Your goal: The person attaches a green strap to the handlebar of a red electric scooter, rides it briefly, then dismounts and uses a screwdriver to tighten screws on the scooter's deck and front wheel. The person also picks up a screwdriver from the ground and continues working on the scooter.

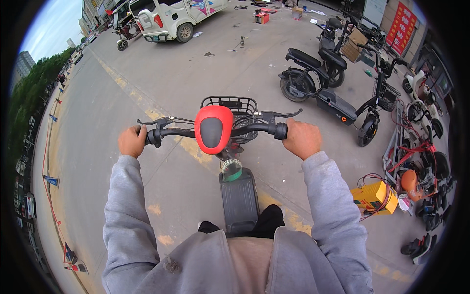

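Observation:
I am astride an electric scooter with a red and black head cover [214, 130] in the middle of its handlebar [178, 132]. My left hand [132, 141] is closed around the left grip, below a black brake lever [155, 120]. Around the right grip, my right hand [302, 138] is closed too, and the right brake lever [286, 114] stands apart from the fingers. A black wire basket [230, 104] sits in front of the bars. Below them, a roll of clear and green tape [232, 170] hangs over the black footboard [239, 198].
A black electric scooter [338, 103] stands at the right. Nearer lies a yellow box with red cables [374, 197], beside several parked bikes. A white three-wheeled vehicle [169, 19] is at the far left. Cones [51, 180] with red rope line the left side.

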A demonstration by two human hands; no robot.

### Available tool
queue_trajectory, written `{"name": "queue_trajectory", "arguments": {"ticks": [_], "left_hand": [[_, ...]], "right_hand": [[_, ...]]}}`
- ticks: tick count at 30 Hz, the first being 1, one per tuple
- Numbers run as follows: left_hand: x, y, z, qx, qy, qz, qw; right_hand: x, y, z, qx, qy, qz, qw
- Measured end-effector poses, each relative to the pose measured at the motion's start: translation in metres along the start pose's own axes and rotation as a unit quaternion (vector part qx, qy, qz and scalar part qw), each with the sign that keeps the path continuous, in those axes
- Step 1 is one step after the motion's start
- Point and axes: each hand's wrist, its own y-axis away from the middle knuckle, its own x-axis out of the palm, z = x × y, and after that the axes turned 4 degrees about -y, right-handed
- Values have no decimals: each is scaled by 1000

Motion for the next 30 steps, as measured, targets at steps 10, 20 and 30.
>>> {"name": "queue_trajectory", "arguments": {"ticks": [10,20,30], "left_hand": [[170,-469,-109,3,19,11,1000],[320,-963,-276,98,16,46,994],[477,-1359,-467,126,3,80,989]], "right_hand": [[90,-490,-78,39,20,27,999],[163,-903,-185,84,33,-72,993],[219,-1300,-335,117,58,-78,988]]}}
